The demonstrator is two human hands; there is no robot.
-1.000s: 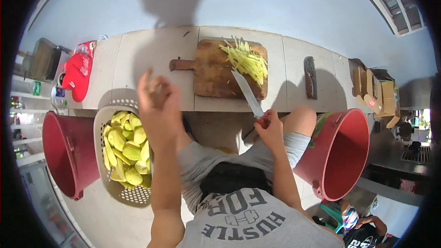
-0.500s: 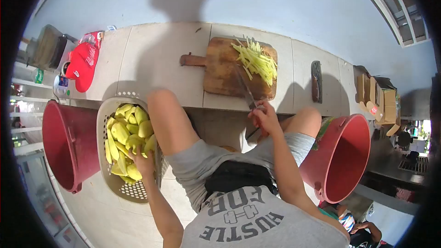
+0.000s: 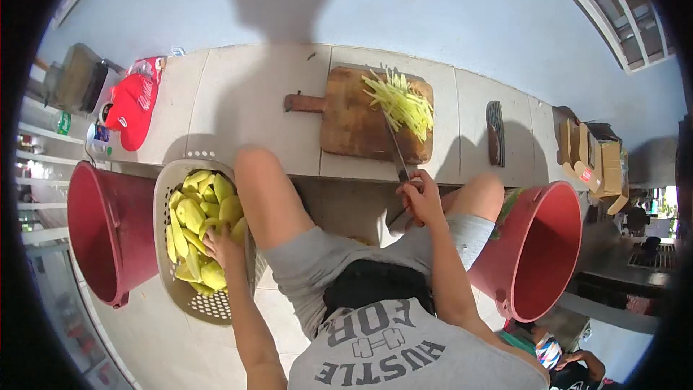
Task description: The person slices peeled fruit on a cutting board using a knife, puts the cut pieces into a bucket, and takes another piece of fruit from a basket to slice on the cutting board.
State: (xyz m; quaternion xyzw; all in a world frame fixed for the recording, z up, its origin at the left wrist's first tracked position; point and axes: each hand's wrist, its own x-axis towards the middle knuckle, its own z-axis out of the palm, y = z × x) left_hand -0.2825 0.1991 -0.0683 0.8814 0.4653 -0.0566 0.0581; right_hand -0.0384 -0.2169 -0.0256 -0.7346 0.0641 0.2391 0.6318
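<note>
My left hand (image 3: 222,244) reaches into a beige perforated basket (image 3: 211,306) and touches the peeled green-yellow pieces (image 3: 190,214) in it; its fingertips are partly hidden among them. My right hand (image 3: 421,196) is wrapped round the handle of a knife (image 3: 395,146), whose blade points away from me over the wooden cutting board (image 3: 350,127). A pile of thin yellow-green strips (image 3: 404,105) lies on the right part of the board, near the blade's tip.
A red cap (image 3: 133,112) lies at the counter's left end. Another knife-like tool (image 3: 495,133) rests right of the board. Red bins (image 3: 108,235) (image 3: 540,245) flank my legs. Cardboard boxes (image 3: 606,162) stand far right; a person (image 3: 574,368) is at the lower right.
My left hand has gone down from above the counter's edge into the basket. My right hand still holds the knife, with its blade turned more edge-on.
</note>
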